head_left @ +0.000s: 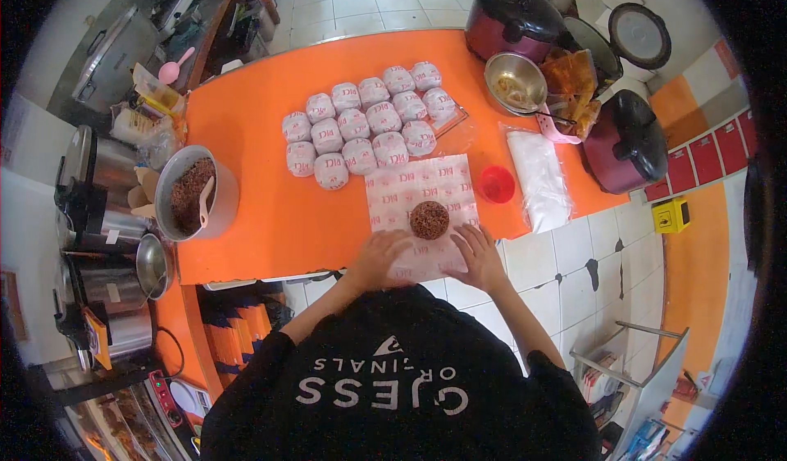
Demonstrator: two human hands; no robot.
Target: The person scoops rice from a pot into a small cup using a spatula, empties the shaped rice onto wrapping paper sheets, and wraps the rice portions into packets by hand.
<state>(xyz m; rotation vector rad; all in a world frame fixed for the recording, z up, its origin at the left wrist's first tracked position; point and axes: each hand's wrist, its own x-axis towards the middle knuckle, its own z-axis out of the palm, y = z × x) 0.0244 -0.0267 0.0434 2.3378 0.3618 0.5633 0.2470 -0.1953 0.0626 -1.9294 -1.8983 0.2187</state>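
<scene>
A square of white wrapping paper [389, 207] with red print lies at the table's near edge. On its middle rests a round, flat-topped mound of dark brown cooked rice [429, 220]. My left hand [379, 259] lies at the paper's left side, fingers stretched toward the mound. At the right side, my right hand [479, 256] has its fingers apart on the paper. Neither hand touches the rice. Just beyond the paper sit several round paper-wrapped bundles [357, 154] in rows. A small red cup [497, 184] stands to the right of the paper.
On the orange table [246, 239], a deep pot [225, 203] of brown rice with a spoon stands left. At right are a stack of clear plastic bags [537, 178], a metal bowl [502, 71], a pink basket [556, 126] and dark red rice cookers [620, 145].
</scene>
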